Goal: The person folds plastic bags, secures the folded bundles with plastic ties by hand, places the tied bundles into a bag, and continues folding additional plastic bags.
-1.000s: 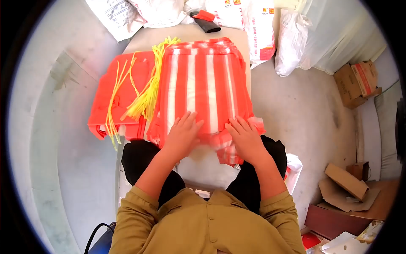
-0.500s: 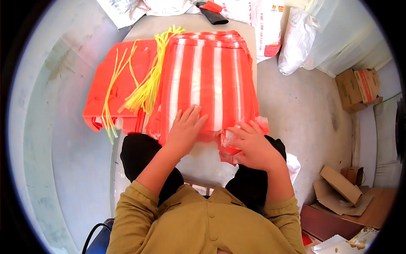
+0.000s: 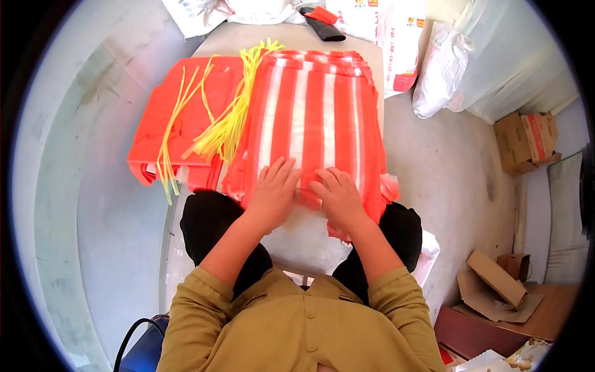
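A thick stack of red-and-white striped plastic bags (image 3: 313,118) lies in front of me, its near edge crumpled. On the lower left of the top bag rests my left hand (image 3: 274,191), fingers stretched out. My right hand (image 3: 338,197) lies beside it at the near edge, fingers also spread on the plastic. Neither hand grips anything. Left of the stack, a bundle of yellow plastic ties (image 3: 226,133) runs along its side. Beyond that is a pile of plain red bags (image 3: 158,124) with a few loose yellow strips across it.
White printed sacks (image 3: 400,49) and a black-and-red item (image 3: 325,25) sit at the table's far end. A stuffed white bag (image 3: 441,71) stands on the floor to the right. Cardboard boxes (image 3: 527,142) are by the right wall; a blue bag (image 3: 145,347) is at lower left.
My right hand has moved left and inward from the crumpled right corner onto the striped bag, which now lies flatter there. My left hand stays nearly in place. The view has shifted slightly.
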{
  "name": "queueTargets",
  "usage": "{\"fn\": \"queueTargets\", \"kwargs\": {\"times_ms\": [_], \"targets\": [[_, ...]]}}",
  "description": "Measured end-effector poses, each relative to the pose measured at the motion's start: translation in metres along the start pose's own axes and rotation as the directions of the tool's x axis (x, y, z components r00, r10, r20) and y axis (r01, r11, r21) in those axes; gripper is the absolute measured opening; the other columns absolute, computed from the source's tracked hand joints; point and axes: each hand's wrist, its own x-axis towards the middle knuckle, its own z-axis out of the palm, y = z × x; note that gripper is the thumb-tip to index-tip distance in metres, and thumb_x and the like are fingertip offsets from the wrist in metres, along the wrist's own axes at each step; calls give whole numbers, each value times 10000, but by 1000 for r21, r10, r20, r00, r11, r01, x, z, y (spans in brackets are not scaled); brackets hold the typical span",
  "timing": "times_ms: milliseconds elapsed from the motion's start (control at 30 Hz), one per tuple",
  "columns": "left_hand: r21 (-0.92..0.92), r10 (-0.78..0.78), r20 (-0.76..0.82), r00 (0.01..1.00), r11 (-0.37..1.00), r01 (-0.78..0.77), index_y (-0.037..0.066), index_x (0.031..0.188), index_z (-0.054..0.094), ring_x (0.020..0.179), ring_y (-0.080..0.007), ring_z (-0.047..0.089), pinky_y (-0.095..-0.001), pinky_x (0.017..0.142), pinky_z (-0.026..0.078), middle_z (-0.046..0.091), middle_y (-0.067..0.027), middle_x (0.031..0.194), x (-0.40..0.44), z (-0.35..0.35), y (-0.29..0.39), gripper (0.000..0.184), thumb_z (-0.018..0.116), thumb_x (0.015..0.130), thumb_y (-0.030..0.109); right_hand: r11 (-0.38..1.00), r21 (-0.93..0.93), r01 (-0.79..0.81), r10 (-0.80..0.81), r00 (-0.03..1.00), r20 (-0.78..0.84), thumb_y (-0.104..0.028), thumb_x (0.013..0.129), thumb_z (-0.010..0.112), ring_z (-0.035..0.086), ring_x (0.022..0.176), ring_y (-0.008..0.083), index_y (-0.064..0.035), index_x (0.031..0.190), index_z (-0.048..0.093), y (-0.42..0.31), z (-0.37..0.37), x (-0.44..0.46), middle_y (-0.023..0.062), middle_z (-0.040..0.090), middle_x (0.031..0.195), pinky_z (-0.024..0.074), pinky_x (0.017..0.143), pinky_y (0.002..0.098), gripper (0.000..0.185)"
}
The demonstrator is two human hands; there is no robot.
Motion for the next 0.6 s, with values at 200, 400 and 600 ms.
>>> {"fn": "queueTargets", "kwargs": {"times_ms": [200,400,600], "targets": [[-201,11,-108,994,979,-33,75,1311,633,1432,-414,458,-566,1155,394,564,-156,1459,7,-8,-2,599,856,756,93,844,471,-257,283,959,17,-13,836,685,678,1025,298,-14,1031,728,7,-5,13,132,693,1038,545,864,406,199],[-395,-164,-340,926,918,17,32,1125,717,1209,-390,638,-456,1014,519,715,-157,1150,30,-28,-1,261,751,867,33,315,725,-613,579,729,365,-225,1037,627,607,729,121,20,984,732,14,-12,36,40,635,762,517,662,314,272],[-659,-308,-113,944,735,161,22,1156,699,1161,-286,671,-363,978,525,712,-148,1149,10,-45,23,201,672,960,60,118,788,-605,609,670,424,-297,1073,617,571,699,84,23,1040,742,8,-32,46,-15,632,778,498,622,285,345]]}}
